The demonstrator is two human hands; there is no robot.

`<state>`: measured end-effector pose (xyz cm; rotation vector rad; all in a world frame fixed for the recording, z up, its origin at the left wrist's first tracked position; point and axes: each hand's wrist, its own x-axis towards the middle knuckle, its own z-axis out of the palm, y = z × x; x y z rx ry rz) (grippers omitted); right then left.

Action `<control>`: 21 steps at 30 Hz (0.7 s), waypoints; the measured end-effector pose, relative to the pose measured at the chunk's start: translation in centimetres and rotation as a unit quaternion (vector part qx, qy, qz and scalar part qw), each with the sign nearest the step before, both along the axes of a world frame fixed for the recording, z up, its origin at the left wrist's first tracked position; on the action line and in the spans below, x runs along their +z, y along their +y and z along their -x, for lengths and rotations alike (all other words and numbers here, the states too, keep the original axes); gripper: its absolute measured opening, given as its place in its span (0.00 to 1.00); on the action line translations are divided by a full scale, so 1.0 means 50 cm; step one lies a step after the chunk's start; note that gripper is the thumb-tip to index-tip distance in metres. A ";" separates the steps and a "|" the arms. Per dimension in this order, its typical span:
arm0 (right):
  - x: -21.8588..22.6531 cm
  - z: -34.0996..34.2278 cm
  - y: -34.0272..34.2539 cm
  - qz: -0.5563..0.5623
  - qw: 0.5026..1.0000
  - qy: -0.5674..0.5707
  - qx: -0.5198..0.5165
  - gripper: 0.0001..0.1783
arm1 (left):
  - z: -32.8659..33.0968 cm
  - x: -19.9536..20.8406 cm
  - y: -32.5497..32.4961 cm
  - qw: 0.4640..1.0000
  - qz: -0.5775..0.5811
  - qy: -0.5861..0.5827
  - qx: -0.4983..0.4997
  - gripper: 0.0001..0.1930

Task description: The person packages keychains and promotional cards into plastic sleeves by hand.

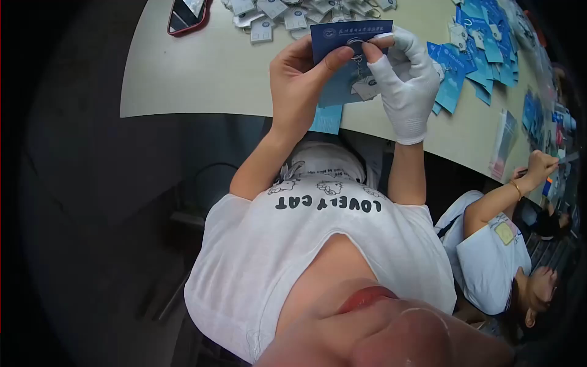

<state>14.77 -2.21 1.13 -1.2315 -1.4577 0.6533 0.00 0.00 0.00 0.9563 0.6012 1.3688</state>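
Observation:
A blue card (328,38) is held up over the table's near edge. My bare left hand (298,85) grips its left side, the thumb pressed on the front by a metal key ring (354,42). From the ring hangs a short chain with a white, house-like tag (365,89) against the card's lower part. My right hand (406,85) wears a white glove with thumb and forefinger tips bare. Those two fingers pinch at the ring's right side, close to the card. Below the held card, another light blue card (328,118) sticks out at the table's edge.
White tag keychains (296,18) lie heaped at the far middle, with a red-cased phone (187,14) to their left. Several blue cards with keychains (452,67) spread over the right. Beyond a clear plastic packet (504,144), a co-worker's arm (498,199) reaches to the table.

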 end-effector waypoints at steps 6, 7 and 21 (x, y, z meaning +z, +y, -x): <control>0.000 0.027 -0.002 -0.097 0.974 0.203 -0.031 0.19 | -0.014 0.003 -0.014 0.996 0.066 -0.056 -0.016 0.11; 0.005 0.028 -0.002 -0.097 0.975 0.196 -0.027 0.19 | -0.019 0.002 -0.016 0.997 0.047 -0.057 -0.001 0.11; -0.023 -0.053 -0.005 0.032 0.989 0.144 0.013 0.22 | -0.012 -0.055 -0.005 0.981 -0.131 0.122 0.069 0.18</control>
